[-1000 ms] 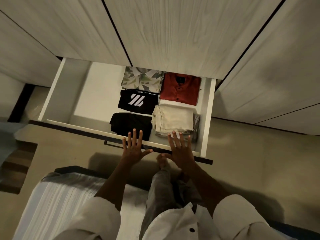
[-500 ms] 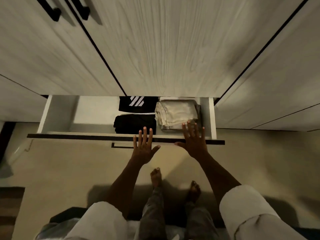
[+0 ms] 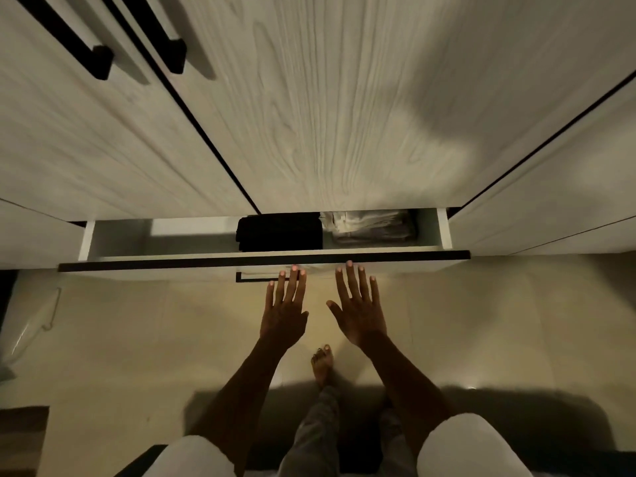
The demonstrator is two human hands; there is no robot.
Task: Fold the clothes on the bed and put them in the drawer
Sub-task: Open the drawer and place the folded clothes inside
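Drawer (image 3: 265, 266) is nearly shut, only a narrow slot open under the wardrobe doors (image 3: 309, 115). Left hand (image 3: 284, 311) and right hand (image 3: 358, 313) are both flat with fingers spread, fingertips at the drawer front, left just by its black handle (image 3: 256, 277), right further along to the right; neither grips anything. Folded clothes sit inside the drawer: black stack (image 3: 280, 232) mid-slot, pale beige stack (image 3: 371, 227) touching its right side, left part of the drawer bare. Judgement: the clothes are soft and light and won't resist; the drawer looks like a stiff board box on runners, so push with flat palms on the front, one each side of the handle, evenly so it doesn't skew. Watch nothing rides up and snags the door edge. No brand, label or writing readable.
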